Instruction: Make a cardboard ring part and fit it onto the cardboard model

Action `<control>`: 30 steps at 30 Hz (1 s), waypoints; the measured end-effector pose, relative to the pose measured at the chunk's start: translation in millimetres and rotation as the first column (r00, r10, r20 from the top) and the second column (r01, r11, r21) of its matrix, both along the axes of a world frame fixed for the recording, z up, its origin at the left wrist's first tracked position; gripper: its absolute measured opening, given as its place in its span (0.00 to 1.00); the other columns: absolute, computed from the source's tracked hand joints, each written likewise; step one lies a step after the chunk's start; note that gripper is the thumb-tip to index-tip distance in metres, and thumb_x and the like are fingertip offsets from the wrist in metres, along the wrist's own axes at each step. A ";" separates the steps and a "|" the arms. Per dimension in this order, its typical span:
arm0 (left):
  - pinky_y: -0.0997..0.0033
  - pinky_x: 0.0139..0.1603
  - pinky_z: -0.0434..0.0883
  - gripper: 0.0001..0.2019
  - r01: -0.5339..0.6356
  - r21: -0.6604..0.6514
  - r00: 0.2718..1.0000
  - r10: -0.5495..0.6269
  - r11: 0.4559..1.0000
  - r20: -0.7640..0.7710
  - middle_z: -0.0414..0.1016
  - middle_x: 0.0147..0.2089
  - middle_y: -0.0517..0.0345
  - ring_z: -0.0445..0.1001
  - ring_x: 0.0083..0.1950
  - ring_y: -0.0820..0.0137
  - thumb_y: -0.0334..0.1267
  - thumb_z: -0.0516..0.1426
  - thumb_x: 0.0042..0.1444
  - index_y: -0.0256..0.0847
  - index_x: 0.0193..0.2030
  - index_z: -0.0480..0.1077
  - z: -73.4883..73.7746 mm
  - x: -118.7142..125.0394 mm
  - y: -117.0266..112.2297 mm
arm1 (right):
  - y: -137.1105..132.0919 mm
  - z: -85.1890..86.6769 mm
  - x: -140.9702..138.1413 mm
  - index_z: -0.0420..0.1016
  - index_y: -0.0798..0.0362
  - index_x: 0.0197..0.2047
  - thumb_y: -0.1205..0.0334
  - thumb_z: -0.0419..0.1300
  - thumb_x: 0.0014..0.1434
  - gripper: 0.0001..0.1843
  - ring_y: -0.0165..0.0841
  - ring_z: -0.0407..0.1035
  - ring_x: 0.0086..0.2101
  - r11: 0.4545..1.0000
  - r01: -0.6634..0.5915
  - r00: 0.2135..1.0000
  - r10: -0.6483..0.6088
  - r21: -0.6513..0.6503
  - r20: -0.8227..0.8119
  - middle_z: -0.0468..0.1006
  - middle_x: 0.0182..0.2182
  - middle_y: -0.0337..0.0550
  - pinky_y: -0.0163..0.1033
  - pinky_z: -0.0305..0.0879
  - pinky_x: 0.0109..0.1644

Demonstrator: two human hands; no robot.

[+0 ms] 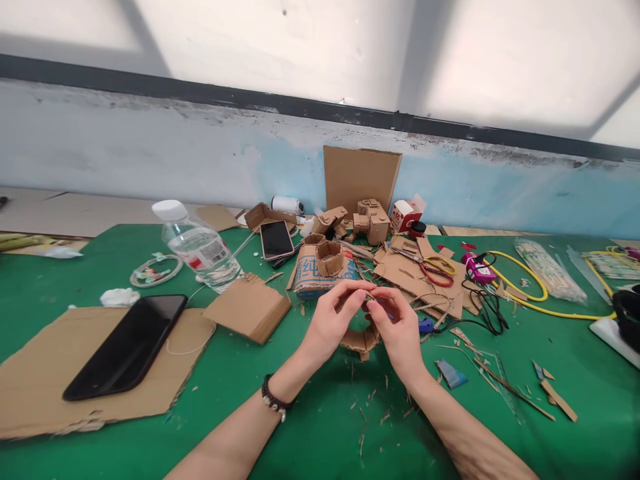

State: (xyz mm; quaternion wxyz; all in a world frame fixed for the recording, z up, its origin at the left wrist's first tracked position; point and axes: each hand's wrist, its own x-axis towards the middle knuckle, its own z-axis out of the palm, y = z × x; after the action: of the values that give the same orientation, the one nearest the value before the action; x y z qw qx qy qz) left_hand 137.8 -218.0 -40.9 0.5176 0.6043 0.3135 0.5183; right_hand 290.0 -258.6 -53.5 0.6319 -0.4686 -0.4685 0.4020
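Observation:
My left hand [333,323] and my right hand [397,330] meet at the fingertips. Both are closed, pinching a thin cardboard strip [369,297] mostly covered by my fingers. Just below, between my hands, is a curved, segmented cardboard piece [359,340]; its far side is hidden. Beyond my fingers stands a cardboard camera-like model [305,267] with blue print and a round cardboard tube [330,259] on its front. A blue glue gun [426,325] lies partly hidden behind my right hand.
To the left are a water bottle [200,247], a cardboard box [247,310] and a tablet [127,347] on a cardboard sheet [30,373]. Red-handled scissors [436,275], a yellow cable [543,290] and a bag of sticks [547,270] lie right. Cardboard scraps [557,397] litter the green tabletop [225,400].

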 end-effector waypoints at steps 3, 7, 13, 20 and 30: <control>0.62 0.62 0.81 0.17 -0.003 0.005 1.000 0.003 1.000 0.013 0.88 0.55 0.46 0.86 0.58 0.58 0.53 0.65 0.71 0.40 0.50 0.85 2.0 0.4 -0.9 | -2.9 3.2 1.3 0.84 0.47 0.47 0.43 0.75 0.63 0.18 0.39 0.84 0.45 1.000 0.006 1.000 -0.006 0.002 0.004 0.88 0.45 0.44 0.41 0.84 0.49; 0.62 0.61 0.82 0.16 0.012 0.003 0.999 -0.012 1.000 0.044 0.89 0.54 0.47 0.86 0.57 0.58 0.52 0.67 0.70 0.41 0.50 0.87 -1.8 0.6 0.0 | -4.7 5.0 3.1 0.86 0.48 0.46 0.44 0.76 0.63 0.18 0.39 0.84 0.44 1.000 0.005 1.000 -0.005 0.006 -0.001 0.89 0.45 0.45 0.41 0.84 0.47; 0.58 0.64 0.82 0.15 0.057 -0.034 0.995 -0.053 0.998 0.088 0.90 0.55 0.47 0.87 0.59 0.56 0.51 0.68 0.69 0.42 0.49 0.88 -7.1 0.0 0.1 | -3.5 5.2 5.0 0.87 0.49 0.44 0.45 0.76 0.61 0.17 0.40 0.84 0.43 1.000 0.013 1.000 -0.013 0.010 0.009 0.90 0.44 0.46 0.42 0.83 0.47; 0.52 0.72 0.78 0.24 0.097 -0.028 0.994 -0.095 0.995 0.049 0.85 0.67 0.42 0.82 0.69 0.49 0.60 0.64 0.71 0.41 0.56 0.88 -13.7 -3.3 1.3 | 0.3 8.2 8.4 0.88 0.49 0.45 0.46 0.76 0.61 0.17 0.40 0.84 0.43 0.999 -0.028 0.999 0.029 -0.023 0.024 0.90 0.44 0.45 0.44 0.82 0.50; 0.48 0.74 0.76 0.24 0.023 -0.044 0.999 -0.021 0.999 0.037 0.86 0.65 0.45 0.83 0.67 0.49 0.58 0.60 0.74 0.42 0.57 0.88 -18.3 3.4 -4.8 | -0.9 4.2 5.4 0.87 0.49 0.45 0.45 0.76 0.61 0.18 0.40 0.83 0.43 1.000 -0.016 1.000 0.016 -0.003 0.003 0.90 0.44 0.46 0.43 0.82 0.48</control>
State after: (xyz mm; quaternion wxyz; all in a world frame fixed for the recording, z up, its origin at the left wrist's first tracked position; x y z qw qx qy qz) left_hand 141.2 -222.8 -59.2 0.5422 0.5865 0.3087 0.5165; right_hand 295.4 -259.5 -49.3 0.6272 -0.4666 -0.4725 0.4070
